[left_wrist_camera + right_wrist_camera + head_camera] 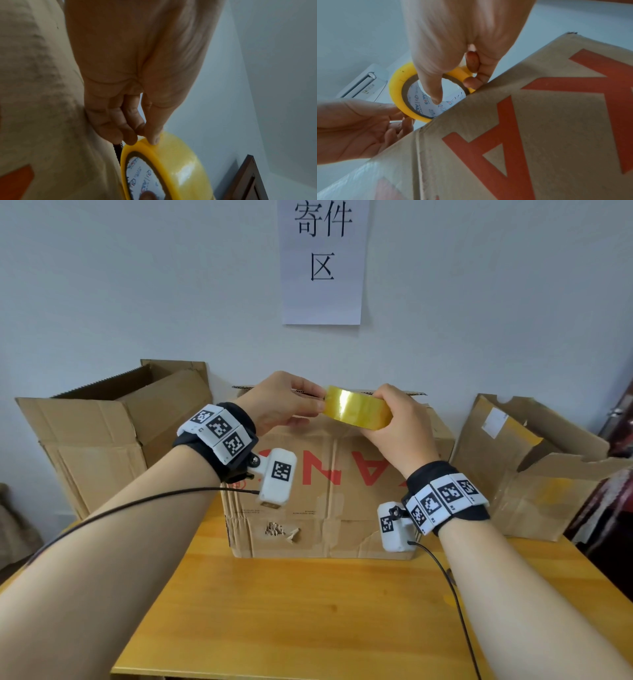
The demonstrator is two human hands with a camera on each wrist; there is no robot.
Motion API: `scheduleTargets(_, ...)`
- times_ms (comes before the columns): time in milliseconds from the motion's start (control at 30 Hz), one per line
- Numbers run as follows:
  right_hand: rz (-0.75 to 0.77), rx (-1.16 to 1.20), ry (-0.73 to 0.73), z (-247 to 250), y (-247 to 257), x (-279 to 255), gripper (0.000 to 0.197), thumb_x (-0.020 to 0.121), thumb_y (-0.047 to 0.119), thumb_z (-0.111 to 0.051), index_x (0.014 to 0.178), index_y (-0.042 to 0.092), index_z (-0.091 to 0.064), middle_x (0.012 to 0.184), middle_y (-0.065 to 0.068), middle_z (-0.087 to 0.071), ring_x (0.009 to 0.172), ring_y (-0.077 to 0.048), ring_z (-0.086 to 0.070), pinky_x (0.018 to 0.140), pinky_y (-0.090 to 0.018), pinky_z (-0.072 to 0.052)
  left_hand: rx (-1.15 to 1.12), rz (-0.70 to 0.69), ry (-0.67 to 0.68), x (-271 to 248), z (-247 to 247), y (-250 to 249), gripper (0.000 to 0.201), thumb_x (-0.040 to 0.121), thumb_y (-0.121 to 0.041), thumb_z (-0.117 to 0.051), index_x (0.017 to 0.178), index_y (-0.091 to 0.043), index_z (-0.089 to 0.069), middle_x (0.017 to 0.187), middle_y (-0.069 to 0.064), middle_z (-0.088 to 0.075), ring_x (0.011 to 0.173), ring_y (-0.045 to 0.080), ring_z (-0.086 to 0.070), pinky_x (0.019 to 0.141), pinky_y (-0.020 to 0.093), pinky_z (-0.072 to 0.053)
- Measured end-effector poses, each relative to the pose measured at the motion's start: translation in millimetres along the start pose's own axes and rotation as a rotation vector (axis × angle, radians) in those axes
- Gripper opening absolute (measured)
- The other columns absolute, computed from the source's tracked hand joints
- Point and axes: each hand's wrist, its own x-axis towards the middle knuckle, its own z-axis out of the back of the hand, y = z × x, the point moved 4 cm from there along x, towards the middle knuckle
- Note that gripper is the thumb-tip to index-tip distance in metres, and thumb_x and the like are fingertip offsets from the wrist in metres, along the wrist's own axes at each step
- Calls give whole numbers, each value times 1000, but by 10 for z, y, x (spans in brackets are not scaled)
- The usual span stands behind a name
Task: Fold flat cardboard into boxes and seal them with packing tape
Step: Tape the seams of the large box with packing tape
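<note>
A yellow roll of packing tape [356, 408] is held above the top of a brown cardboard box [329, 494] with red letters, standing in the middle of the wooden table. My right hand [394, 422] grips the roll, thumb through its core [435, 97] and fingers curled over the rim. My left hand [291, 405] pinches the roll's left edge with thumb and fingertips [152, 139]. The tape roll [171, 166] fills the lower part of the left wrist view, and the tape roll [399, 94] shows behind the box edge in the right wrist view.
An open cardboard box [113, 433] stands at the back left and a torn one [534, 463] at the back right. The wooden table [308, 611] stretches toward me. A paper sign [322, 261] hangs on the wall behind.
</note>
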Motion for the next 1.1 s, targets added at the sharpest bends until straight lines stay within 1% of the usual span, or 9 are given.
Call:
scheduleTargets(100, -10, 15, -7, 5, -16, -4, 23, 78, 19, -79, 85, 12, -59, 75, 2, -61, 66, -12, -52, 55, -10, -35, -75, 16, 29, -12, -41, 11, 14, 91, -6, -72, 103, -11, -68, 95, 5, -69, 82, 12, -70, 70, 24, -58)
scheduleTargets(167, -15, 18, -6, 6, -18, -2, 22, 78, 20, -78, 85, 12, -59, 74, 2, -61, 66, -12, -51, 55, -10, -34, -68, 10, 31, -7, -57, -4, 13, 92, -5, -71, 102, -12, -67, 91, 3, -67, 82, 13, -68, 69, 26, -58)
scheduleTargets(267, -15, -16, 1, 0, -12, 9, 18, 80, 18, -75, 84, 12, -58, 73, 3, -59, 66, -14, -51, 53, -8, -32, 1, -13, 12, 11, -47, -33, 12, 91, -4, -70, 99, -12, -68, 85, 2, -66, 82, 15, -64, 75, 30, -60)
scheduleTargets(400, -14, -2, -12, -11, -16, 8, 18, 79, 18, -76, 84, 13, -59, 75, 4, -59, 67, -12, -50, 55, -8, -33, -11, -9, 21, 6, -47, -35, 13, 91, -2, -70, 99, -12, -68, 90, 5, -68, 83, 18, -61, 73, 30, -57)
scheduleTargets(533, -1, -10, -13, -26, -20, 6, 19, 78, 18, -76, 83, 15, -58, 74, 7, -56, 66, -9, -46, 55, -8, -32, 4, -1, 19, 24, -30, 1, 13, 90, -4, -71, 98, -15, -69, 94, 4, -68, 85, 14, -64, 79, 30, -59)
scheduleTargets(767, 13, 4, -12, -29, -54, 11, 24, 77, 18, -80, 82, 17, -55, 73, 6, -56, 65, -11, -47, 54, -9, -32, -38, 5, 37, 41, -37, 27, 12, 91, -4, -70, 96, -14, -67, 90, 2, -68, 81, 13, -64, 73, 26, -55)
scheduleTargets(833, 2, 12, -10, -31, -71, 11, 26, 77, 19, -80, 82, 18, -55, 72, 8, -55, 63, -7, -47, 54, -9, -32, -96, 15, 55, 39, -52, 30, 12, 91, -3, -70, 99, -11, -66, 89, 3, -66, 79, 13, -63, 70, 25, -54)
scheduleTargets(933, -33, 53, -18, -21, -104, 10, 23, 78, 21, -80, 86, 15, -59, 75, 9, -59, 67, 3, -52, 55, -8, -34, -128, 26, 50, 33, -70, 13, 13, 92, -5, -70, 103, -11, -66, 95, 5, -64, 81, 15, -63, 70, 24, -57)
scheduleTargets(1100, -49, 65, -32, -14, -104, 16, 27, 79, 21, -80, 83, 23, -53, 71, 18, -54, 68, 10, -52, 54, -6, -33, -25, 38, 8, 32, -24, -72, 17, 90, -14, -74, 106, -17, -69, 102, 1, -68, 87, 16, -63, 82, 31, -59)
